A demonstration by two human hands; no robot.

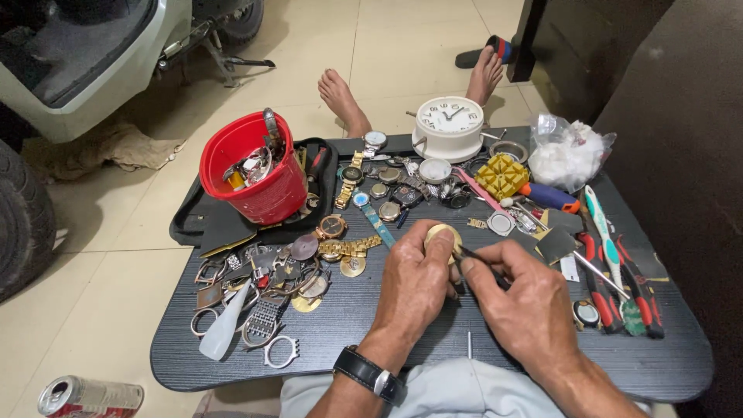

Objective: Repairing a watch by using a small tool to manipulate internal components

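Nearest the body, over the near half of the dark wood-grain lap table, the left hand is closed around a small round gold-coloured watch case, thumb and fingers pinching its rim, while the right hand is curled shut on a thin dark pointed hand tool whose tip meets the case edge. Judged step: working at the case edge; the next move calls for a steady, firm pinch. Farther off lie loose watches, a red plastic tub and a white round alarm clock.
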